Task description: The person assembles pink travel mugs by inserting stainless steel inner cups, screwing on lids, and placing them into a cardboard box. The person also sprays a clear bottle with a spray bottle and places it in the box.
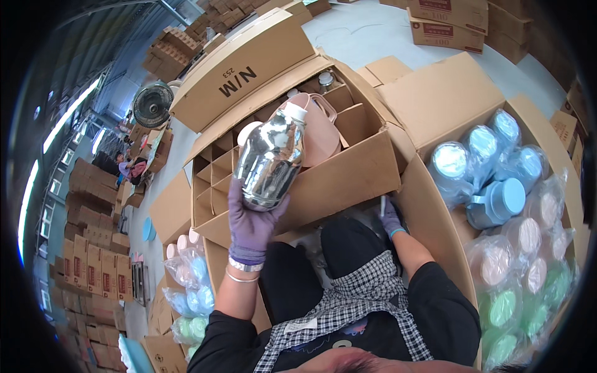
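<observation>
My left hand point(250, 219), in a purple glove, is wrapped round the lower part of a shiny silver flask liner point(268, 165) with a white cap, tilted above the near side of a divided carton point(336, 193). Just behind the liner a pink jug point(320, 138) with a handle rests in the carton. Low at the carton's right near corner is my right hand point(390, 219), also gloved. Its fingers are closed by a thin white piece I cannot make out. Inside the carton, cardboard dividers point(222, 168) form cells, and a silver bottle neck point(326, 81) shows at the far end.
An open carton point(429, 155) on my right holds bagged blue, pink and green jugs point(495, 198). More bagged jugs point(198, 292) lie on my left. A fan point(152, 104), a seated person point(127, 168) and stacked cartons point(93, 267) stand farther left.
</observation>
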`<state>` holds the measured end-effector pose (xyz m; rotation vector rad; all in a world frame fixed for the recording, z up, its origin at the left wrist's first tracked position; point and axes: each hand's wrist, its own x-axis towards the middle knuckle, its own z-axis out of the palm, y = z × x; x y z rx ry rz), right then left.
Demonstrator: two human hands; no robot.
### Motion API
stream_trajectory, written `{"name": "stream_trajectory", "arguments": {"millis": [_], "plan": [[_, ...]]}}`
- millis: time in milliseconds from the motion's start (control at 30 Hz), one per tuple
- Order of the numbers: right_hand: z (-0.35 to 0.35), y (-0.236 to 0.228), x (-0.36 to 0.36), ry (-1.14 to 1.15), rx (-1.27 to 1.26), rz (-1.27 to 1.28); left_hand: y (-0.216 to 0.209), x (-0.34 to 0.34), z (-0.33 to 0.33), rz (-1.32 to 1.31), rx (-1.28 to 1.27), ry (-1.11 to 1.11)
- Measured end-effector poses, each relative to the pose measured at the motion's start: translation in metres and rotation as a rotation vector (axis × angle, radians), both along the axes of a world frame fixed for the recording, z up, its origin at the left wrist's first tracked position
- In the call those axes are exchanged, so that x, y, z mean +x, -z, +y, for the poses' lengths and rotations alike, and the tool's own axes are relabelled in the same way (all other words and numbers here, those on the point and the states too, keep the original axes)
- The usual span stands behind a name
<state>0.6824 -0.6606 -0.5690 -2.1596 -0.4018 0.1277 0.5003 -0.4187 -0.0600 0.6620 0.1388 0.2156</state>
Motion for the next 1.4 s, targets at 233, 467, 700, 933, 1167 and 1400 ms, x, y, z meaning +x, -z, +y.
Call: {"name": "stream_trajectory", "arguments": {"millis": [233,467,700,933,1167,1400], "plan": [[-0.015,0.134,-0.025,0.314,0.174,0.231,-0.044,-0.014,0.066,0.057,0.118,-0.047],[-0.037,0.126,-0.043,0.38,0.079,0.529,-0.052,-0.046,0.133,0.089,0.195,-0.253],[-0.05,0.019,-0.106,0.426,-0.054,0.701,-0.079,-0.039,0.193,0.376,1.06,-0.597],[-0.034,-0.266,-0.101,-0.066,0.288,0.081,-0.141,-0.02,0.269,0.632,2.166,-0.614],[0.061,-0.438,-0.017,0.087,0.322,-0.511,-0.196,-0.023,0.255,0.877,1.939,-0.378],[0.122,-0.452,-0.002,0.207,-0.192,-0.449,-0.187,-0.044,0.282,0.586,1.69,-0.373]]}}
